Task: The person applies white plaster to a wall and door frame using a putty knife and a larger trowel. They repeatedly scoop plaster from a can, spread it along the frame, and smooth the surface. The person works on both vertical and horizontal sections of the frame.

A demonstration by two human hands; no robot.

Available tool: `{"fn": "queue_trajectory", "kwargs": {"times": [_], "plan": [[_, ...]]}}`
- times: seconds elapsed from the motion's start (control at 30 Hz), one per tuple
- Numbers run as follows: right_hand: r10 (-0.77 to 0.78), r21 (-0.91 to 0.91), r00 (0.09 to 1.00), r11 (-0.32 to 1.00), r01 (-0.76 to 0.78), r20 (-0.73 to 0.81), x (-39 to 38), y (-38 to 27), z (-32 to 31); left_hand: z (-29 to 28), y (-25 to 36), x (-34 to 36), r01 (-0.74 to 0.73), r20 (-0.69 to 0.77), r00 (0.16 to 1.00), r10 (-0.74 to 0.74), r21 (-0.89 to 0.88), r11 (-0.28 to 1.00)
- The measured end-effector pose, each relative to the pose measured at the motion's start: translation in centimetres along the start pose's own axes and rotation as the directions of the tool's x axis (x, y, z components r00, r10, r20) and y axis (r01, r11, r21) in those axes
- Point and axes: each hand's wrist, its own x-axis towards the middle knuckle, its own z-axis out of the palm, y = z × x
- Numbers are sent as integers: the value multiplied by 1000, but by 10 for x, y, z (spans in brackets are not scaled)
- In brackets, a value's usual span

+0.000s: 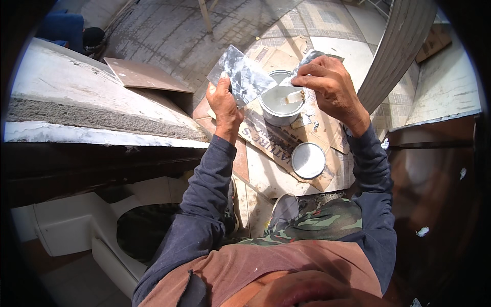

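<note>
In the head view, the left hand (224,105) has its thumb clamped on a smeared square plate (244,77), its other fingers mostly hidden, while the right hand (332,84) pinches a thin blade (305,60), just to the right of this plate. Between both hands and lower stands the open can (280,121), on cardboard (261,142). At its mouth the brush (295,96), lying roughly left to right, is nearer to the right hand.

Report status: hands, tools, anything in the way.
Left hand gripping smeared flat plate. Right hand pinching smeared blade beside open can. Brush at can's mouth, possibly in the way.
</note>
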Motion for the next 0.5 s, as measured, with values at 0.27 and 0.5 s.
{"fn": "queue_trajectory", "kwargs": {"times": [0.27,0.5], "plan": [[-37,0,985,999,38,-167,-12,0,13,2,-13,-2,280,95,960,-265,-241,929],[-54,-167,989,986,31,-136,-19,-4,-5,-1,12,2,148,193,970,-150,29,989]]}}
